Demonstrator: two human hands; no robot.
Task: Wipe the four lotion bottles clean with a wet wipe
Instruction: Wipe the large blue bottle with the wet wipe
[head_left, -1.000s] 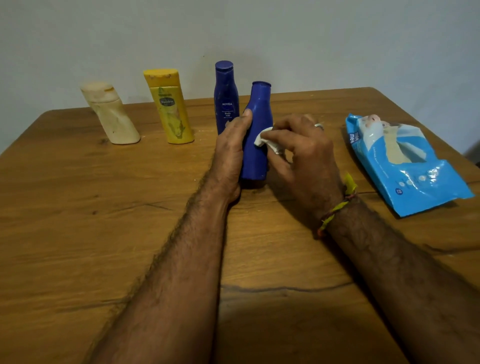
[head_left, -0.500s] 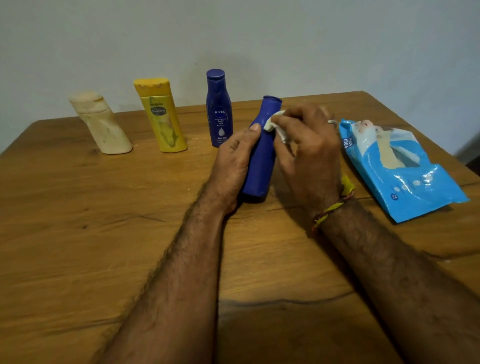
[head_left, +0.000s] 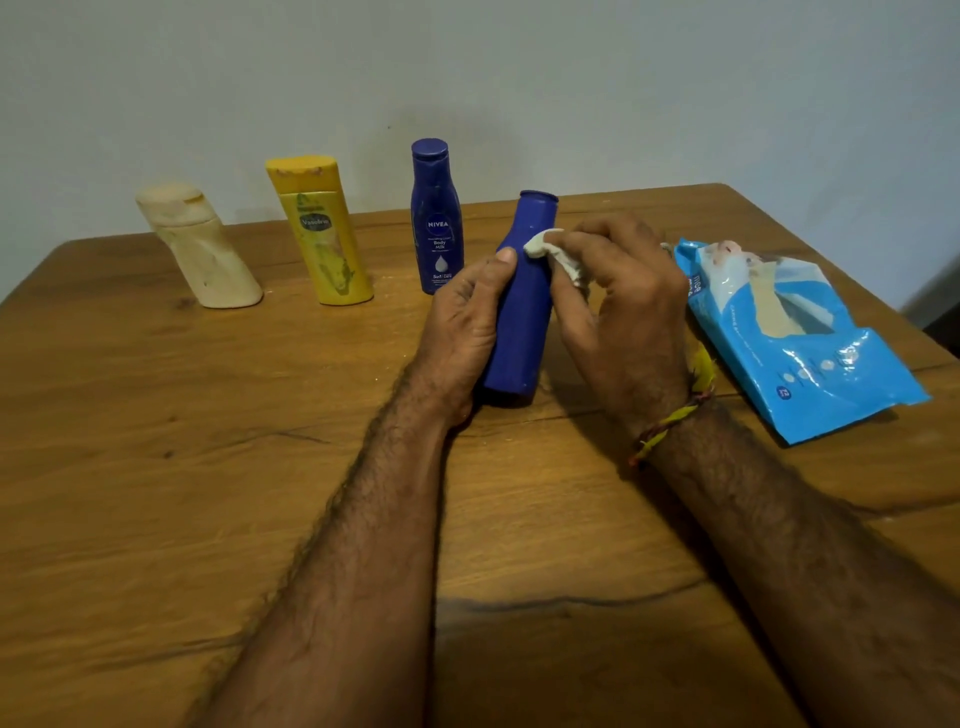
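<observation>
A plain blue lotion bottle (head_left: 522, 312) stands on the wooden table (head_left: 208, 467), tilted slightly right. My left hand (head_left: 462, 317) grips its left side, thumb on the upper body. My right hand (head_left: 623, 306) pinches a crumpled white wet wipe (head_left: 550, 252) and presses it against the bottle's neck. Behind stand three more bottles in a row: a cream slanted bottle (head_left: 200, 249), a yellow Vaseline bottle (head_left: 322, 234) and a dark blue Nivea bottle (head_left: 435, 218).
A light blue wet wipe pack (head_left: 795, 338) lies flat to the right of my right hand. A pale wall rises just behind the table's far edge. The table's right edge runs close past the pack.
The wipe slid from the bottle's middle up to its top, then down a little to the neck. My left hand kept its grip on the bottle.
</observation>
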